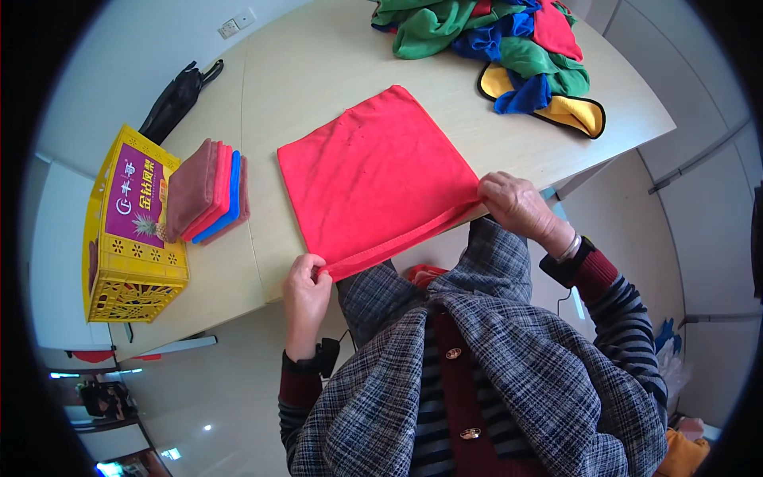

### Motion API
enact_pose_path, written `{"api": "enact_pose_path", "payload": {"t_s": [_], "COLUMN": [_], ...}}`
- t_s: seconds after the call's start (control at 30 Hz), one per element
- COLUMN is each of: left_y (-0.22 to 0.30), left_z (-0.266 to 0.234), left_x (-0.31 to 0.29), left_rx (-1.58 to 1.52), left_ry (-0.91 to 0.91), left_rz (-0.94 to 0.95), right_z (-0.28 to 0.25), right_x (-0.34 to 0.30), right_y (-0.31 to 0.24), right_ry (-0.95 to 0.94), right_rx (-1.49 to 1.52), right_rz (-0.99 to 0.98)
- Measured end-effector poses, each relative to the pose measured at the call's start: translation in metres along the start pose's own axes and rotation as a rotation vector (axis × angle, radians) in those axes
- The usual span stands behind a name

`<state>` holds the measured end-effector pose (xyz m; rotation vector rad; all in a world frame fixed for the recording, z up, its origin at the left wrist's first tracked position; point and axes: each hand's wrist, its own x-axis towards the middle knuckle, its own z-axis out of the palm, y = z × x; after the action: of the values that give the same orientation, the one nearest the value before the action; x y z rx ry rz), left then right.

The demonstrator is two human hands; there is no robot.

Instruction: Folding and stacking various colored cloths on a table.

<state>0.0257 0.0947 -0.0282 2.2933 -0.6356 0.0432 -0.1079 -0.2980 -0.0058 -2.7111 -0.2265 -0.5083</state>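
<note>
A red cloth (373, 171) is spread on the pale table, its near edge lifted and slightly turned over at the table's front. My left hand (307, 288) pinches the near left corner of it. At the near right corner my right hand (515, 205) is closed on the same edge, so the hem stretches between both hands. Some creases run over the cloth's far half.
Folded cloths (211, 195) in brown, red and blue stand against a yellow plastic crate (139, 270) at the left. Behind the crate lies a black umbrella-like pouch (179, 97). A heap of loose green, blue, red and yellow cloths (509, 48) covers the far right of the table (318, 79).
</note>
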Motion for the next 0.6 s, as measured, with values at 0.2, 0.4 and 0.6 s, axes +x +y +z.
{"api": "enact_pose_path", "payload": {"t_s": [0.2, 0.4, 0.6], "left_y": [-0.032, -0.084, -0.174], "left_z": [-0.024, -0.040, -0.057], "left_x": [0.026, 0.111, 0.197], "left_rx": [0.080, 0.081, -0.060], "left_ry": [-0.016, -0.118, 0.019], "left_rz": [-0.024, -0.090, 0.022], "right_z": [0.007, 0.045, 0.094], "right_x": [-0.005, 0.005, 0.073], "right_y": [-0.045, -0.088, -0.147], "right_ry": [-0.153, -0.410, -0.603], "right_rx": [0.030, 0.230, 0.689], "right_rz": [-0.018, 0.013, 0.084]}}
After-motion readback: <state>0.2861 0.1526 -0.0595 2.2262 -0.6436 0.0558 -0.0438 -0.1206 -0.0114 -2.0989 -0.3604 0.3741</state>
